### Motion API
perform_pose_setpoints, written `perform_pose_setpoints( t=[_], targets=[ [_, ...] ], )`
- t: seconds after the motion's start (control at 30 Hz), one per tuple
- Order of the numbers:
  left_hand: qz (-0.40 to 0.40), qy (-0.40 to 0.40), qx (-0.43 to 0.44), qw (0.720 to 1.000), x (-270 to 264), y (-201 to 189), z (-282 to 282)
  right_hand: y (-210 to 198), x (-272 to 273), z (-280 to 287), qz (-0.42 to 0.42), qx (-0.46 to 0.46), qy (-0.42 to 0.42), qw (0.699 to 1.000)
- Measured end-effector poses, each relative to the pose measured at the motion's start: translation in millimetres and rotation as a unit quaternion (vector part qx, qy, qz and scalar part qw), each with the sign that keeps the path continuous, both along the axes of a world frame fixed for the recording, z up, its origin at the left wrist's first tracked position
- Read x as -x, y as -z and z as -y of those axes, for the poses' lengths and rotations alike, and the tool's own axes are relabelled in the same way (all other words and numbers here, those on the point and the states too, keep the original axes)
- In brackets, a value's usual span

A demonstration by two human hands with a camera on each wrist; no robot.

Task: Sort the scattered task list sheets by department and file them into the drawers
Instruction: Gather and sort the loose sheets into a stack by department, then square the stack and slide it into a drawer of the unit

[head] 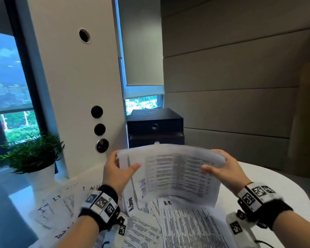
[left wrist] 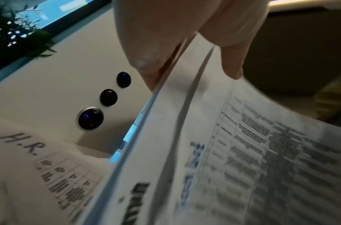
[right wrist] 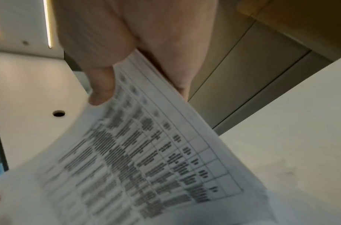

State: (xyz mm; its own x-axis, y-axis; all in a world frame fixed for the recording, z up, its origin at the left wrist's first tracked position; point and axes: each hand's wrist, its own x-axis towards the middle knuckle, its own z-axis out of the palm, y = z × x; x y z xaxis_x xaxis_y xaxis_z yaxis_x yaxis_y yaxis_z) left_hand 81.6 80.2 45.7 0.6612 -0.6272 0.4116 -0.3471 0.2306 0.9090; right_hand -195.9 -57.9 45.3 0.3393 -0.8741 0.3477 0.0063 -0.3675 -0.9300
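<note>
I hold a small bundle of printed task list sheets (head: 172, 174) up in front of me, bowed upward and blurred. My left hand (head: 118, 169) pinches its left edge, thumb on top; in the left wrist view the left hand (left wrist: 165, 45) grips the sheets (left wrist: 242, 152). My right hand (head: 220, 169) pinches the right edge, and the right wrist view shows the right hand (right wrist: 117, 60) on the sheets (right wrist: 146, 159). Behind the bundle stands a black drawer unit (head: 155, 126); its second drawer (head: 156, 138) looks slightly pulled out. More sheets lie scattered on the white table (head: 276, 185), one marked H-R (head: 186, 221).
A potted green plant (head: 34, 154) stands at the table's left. A white column (head: 75, 86) with three round black buttons rises behind the left hand. Sheets marked IT (head: 57, 203) lie left of my left wrist. A padded wall panel is at the right.
</note>
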Motion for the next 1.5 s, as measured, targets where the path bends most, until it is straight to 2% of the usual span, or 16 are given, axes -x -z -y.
perform_pose_setpoints(
  t=[0.1, 0.2, 0.27, 0.37, 0.4, 0.57, 0.63, 0.73, 0.87, 0.9, 0.97, 1.07, 1.13, 1.33, 1.37, 1.5],
  targets=[
    [0.036, 0.01, -0.011, 0.999, 4, 4, 0, -4, 0, 0, -0.097, 0.074, 0.061, 0.991],
    [0.069, -0.001, -0.013, 0.998, 1, -3, 6, -28, -7, 4, -0.166, 0.199, 0.118, 0.958],
    [0.067, 0.002, -0.022, 0.998, -1, -6, 11, -42, -13, 8, -0.313, 0.273, 0.131, 0.9],
    [0.022, 0.009, -0.028, 0.999, -7, -3, 15, -58, -21, 11, -0.558, 0.288, 0.123, 0.769],
    [0.015, 0.007, -0.026, 1.0, -9, -1, 16, -60, -24, 9, -0.581, 0.298, 0.121, 0.748],
    [-0.007, -0.005, -0.027, 1.0, -16, 5, 16, -54, -39, 9, -0.592, 0.342, 0.097, 0.723],
    [-0.016, -0.011, -0.049, 0.999, -19, 10, 16, -53, -38, 11, -0.593, 0.324, 0.097, 0.731],
    [-0.019, -0.042, -0.07, 0.996, -26, 16, 16, -60, -28, 15, -0.531, 0.315, 0.113, 0.778],
    [-0.093, -0.055, -0.018, 0.994, -30, 9, 20, -72, -10, 21, -0.355, 0.172, 0.03, 0.918],
    [-0.099, -0.072, -0.017, 0.992, -29, 6, 22, -73, -5, 19, -0.304, 0.12, 0.0, 0.945],
    [-0.118, -0.076, -0.041, 0.989, -26, -1, 25, -73, 3, 14, -0.236, 0.025, -0.025, 0.971],
    [-0.217, 0.085, -0.08, 0.969, -7, -18, 19, -63, 7, 12, -0.194, -0.102, -0.024, 0.975],
    [-0.223, 0.176, -0.093, 0.954, 9, -27, 12, -57, 6, 12, -0.208, -0.16, -0.039, 0.964],
    [-0.204, 0.278, -0.113, 0.932, 33, -41, 5, -57, -7, 1, -0.347, -0.136, 0.0, 0.928],
    [-0.21, 0.273, -0.112, 0.932, 34, -45, 4, -57, -9, -1, -0.327, -0.153, 0.0, 0.933],
    [-0.242, 0.26, -0.129, 0.926, 25, -67, -5, -77, -7, -18, -0.119, -0.26, -0.078, 0.955]
  ],
)
